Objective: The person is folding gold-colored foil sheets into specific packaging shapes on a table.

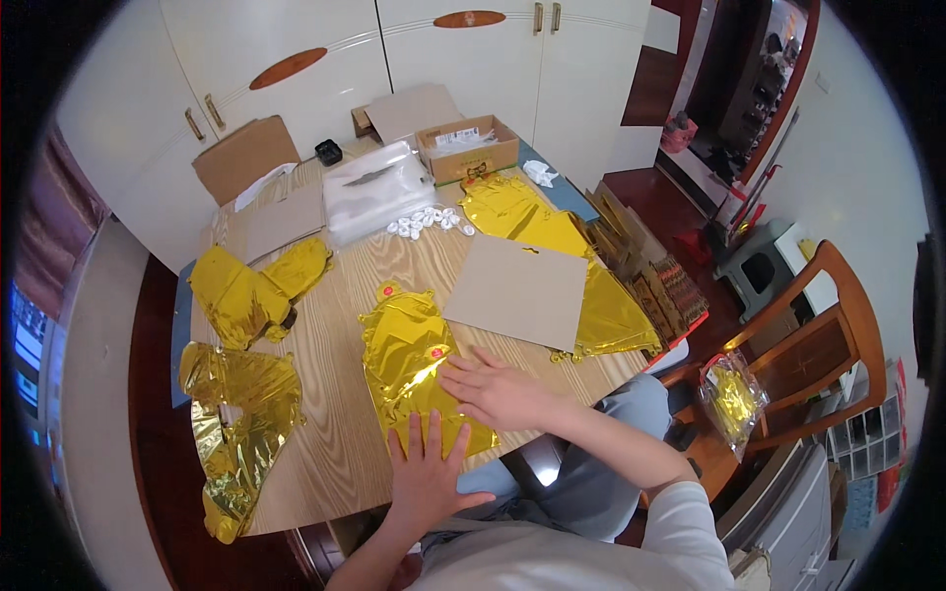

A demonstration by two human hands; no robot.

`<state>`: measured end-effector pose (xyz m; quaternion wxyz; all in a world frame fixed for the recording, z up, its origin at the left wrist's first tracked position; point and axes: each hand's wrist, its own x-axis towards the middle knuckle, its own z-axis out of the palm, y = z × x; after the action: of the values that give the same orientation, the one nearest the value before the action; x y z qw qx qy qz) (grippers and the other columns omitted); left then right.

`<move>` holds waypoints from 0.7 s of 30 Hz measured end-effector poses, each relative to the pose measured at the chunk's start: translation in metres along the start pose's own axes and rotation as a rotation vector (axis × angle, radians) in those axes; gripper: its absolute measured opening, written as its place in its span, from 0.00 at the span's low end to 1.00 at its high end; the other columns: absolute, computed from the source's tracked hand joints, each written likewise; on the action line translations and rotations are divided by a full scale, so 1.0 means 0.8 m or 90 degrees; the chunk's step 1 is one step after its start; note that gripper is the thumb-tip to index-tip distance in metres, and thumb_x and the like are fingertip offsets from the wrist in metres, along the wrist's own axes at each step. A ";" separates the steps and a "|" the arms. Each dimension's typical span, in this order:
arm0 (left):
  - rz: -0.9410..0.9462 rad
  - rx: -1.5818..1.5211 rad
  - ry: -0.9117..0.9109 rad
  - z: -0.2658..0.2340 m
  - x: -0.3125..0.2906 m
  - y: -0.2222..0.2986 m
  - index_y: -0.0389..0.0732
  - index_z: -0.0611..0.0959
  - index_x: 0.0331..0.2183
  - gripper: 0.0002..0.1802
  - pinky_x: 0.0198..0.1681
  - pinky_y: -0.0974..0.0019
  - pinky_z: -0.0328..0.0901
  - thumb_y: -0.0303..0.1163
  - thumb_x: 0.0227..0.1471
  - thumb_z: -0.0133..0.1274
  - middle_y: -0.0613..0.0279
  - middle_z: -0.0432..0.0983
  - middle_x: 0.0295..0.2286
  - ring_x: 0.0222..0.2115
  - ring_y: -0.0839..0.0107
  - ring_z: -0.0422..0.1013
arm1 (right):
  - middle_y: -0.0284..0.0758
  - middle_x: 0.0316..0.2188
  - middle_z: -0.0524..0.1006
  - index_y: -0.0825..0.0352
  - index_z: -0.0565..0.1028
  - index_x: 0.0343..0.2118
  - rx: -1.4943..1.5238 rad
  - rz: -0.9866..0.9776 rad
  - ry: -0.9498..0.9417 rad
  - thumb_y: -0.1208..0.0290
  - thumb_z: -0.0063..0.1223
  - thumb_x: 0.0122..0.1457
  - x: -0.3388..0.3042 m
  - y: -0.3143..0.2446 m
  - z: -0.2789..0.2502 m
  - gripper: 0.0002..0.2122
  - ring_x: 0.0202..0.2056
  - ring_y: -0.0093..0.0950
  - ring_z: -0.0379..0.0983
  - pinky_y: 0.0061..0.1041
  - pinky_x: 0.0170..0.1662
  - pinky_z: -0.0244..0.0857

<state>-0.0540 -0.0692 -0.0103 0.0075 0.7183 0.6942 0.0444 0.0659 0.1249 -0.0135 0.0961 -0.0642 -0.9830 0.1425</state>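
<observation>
A flattened gold foil balloon point(409, 340) with two small red round marks lies on the wooden table in front of me. My left hand point(426, 468) rests palm down over its near end, fingers spread. Across its right side lies my right hand point(498, 392), flat with fingers stretched out. Neither hand grips anything. Just beyond the right hand is a grey-brown cardboard sheet point(517, 293) with a small hanging slot. It partly covers more gold foil point(611, 315) on the right.
Further gold foil pieces point(236, 295) lie at the left, one point(241, 424) hanging over the table edge. Small white oval pieces point(426, 221), clear plastic bags point(377, 187) and a cardboard box point(468, 148) sit farther back. A wooden chair point(838, 325) holds a bagged gold item point(732, 399).
</observation>
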 end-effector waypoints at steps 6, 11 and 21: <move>0.004 0.003 0.005 0.002 0.001 0.000 0.46 0.68 0.59 0.60 0.57 0.25 0.42 0.76 0.31 0.55 0.36 0.53 0.58 0.60 0.32 0.49 | 0.42 0.63 0.60 0.71 0.61 0.61 -0.071 0.022 0.022 0.60 0.43 0.64 0.016 0.021 0.023 0.27 0.66 0.35 0.53 0.42 0.68 0.42; -0.002 0.015 -0.003 0.002 0.001 0.001 0.47 0.68 0.58 0.59 0.57 0.25 0.43 0.76 0.31 0.55 0.36 0.53 0.58 0.59 0.32 0.48 | 0.40 0.61 0.64 0.68 0.66 0.58 -0.094 0.027 0.062 0.62 0.45 0.62 0.027 0.042 0.013 0.23 0.64 0.34 0.56 0.43 0.67 0.44; -0.015 0.016 -0.038 -0.001 0.005 0.004 0.45 0.66 0.59 0.60 0.57 0.24 0.42 0.74 0.30 0.57 0.34 0.51 0.59 0.60 0.31 0.47 | 0.31 0.48 0.74 0.60 0.76 0.42 0.056 -0.097 0.083 0.73 0.49 0.55 -0.029 0.054 -0.009 0.12 0.57 0.29 0.66 0.44 0.64 0.51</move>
<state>-0.0508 -0.0654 -0.0089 0.0201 0.7113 0.7025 0.0142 0.0944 0.1641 -0.0235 0.1732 0.0056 -0.9695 0.1736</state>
